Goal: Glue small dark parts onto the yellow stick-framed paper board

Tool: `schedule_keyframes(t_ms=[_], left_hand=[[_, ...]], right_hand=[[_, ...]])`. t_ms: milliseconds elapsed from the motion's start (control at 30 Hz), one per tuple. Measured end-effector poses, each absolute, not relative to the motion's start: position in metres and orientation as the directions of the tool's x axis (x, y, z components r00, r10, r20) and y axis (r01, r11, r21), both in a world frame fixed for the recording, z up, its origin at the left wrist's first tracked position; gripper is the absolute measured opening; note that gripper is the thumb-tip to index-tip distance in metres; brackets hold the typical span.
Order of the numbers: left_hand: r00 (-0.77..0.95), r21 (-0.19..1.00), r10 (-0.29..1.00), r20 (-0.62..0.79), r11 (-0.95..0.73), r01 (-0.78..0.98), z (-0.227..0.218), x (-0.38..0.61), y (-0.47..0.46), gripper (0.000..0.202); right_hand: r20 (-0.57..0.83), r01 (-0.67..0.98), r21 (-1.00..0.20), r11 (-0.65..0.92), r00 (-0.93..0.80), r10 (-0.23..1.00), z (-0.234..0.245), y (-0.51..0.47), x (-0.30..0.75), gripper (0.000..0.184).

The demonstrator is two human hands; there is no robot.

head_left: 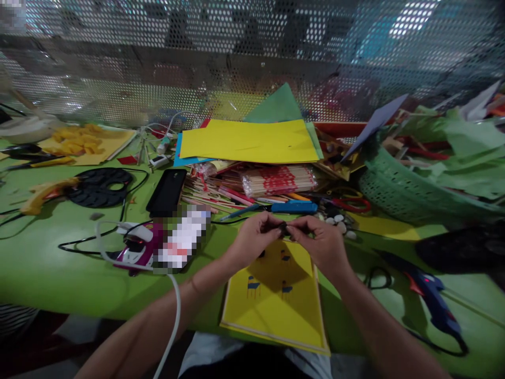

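Note:
My left hand (252,238) and my right hand (319,242) meet above a yellow card (278,305) that lies on the green table (47,263). Both hands pinch one small dark piece (282,228) between their fingertips; I cannot make out what it is. The yellow card carries a few small blue and yellow shapes stuck on it. A few small white pebbles (340,223) lie just beyond my right hand.
A blue glue gun (430,295) lies at the right. A green basket (410,189) holds paper scraps. Yellow and green paper sheets (248,139), a pack of sticks (278,181), red scissors (349,202), a black phone (168,192) and a purple device (138,250) crowd the table.

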State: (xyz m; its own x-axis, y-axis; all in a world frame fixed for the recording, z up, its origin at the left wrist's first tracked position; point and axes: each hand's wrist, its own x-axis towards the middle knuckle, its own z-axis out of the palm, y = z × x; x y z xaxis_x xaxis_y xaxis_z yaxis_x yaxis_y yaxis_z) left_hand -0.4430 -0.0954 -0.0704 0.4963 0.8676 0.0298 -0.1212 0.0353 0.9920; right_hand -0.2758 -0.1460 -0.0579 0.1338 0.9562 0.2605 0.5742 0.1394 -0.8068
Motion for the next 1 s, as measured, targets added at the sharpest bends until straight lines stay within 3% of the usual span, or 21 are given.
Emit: schedule_keyframes(t_ms=[167, 400, 1000], left_hand=[[0.53, 0.986, 0.848, -0.007, 0.093, -0.136, -0.0701, -0.4423, -0.0962, 0.014], [0.523, 0.953, 0.851, -0.044, 0.193, -0.234, -0.0651, -0.4412, -0.0969, 0.02], [0.545, 0.901, 0.834, -0.088, 0.3, -0.313, -0.0656, -0.4397, -0.0973, 0.027]], right_hand=[[0.277, 0.623, -0.772, 0.127, 0.15, 0.949, -0.054, -0.1457, -0.2753, 0.014], [0.285, 0.555, -0.818, 0.153, 0.161, 0.945, -0.0526, -0.1453, -0.2732, 0.017], [0.311, 0.589, -0.79, 0.169, 0.148, 0.939, -0.0512, -0.1467, -0.2728, 0.015]])
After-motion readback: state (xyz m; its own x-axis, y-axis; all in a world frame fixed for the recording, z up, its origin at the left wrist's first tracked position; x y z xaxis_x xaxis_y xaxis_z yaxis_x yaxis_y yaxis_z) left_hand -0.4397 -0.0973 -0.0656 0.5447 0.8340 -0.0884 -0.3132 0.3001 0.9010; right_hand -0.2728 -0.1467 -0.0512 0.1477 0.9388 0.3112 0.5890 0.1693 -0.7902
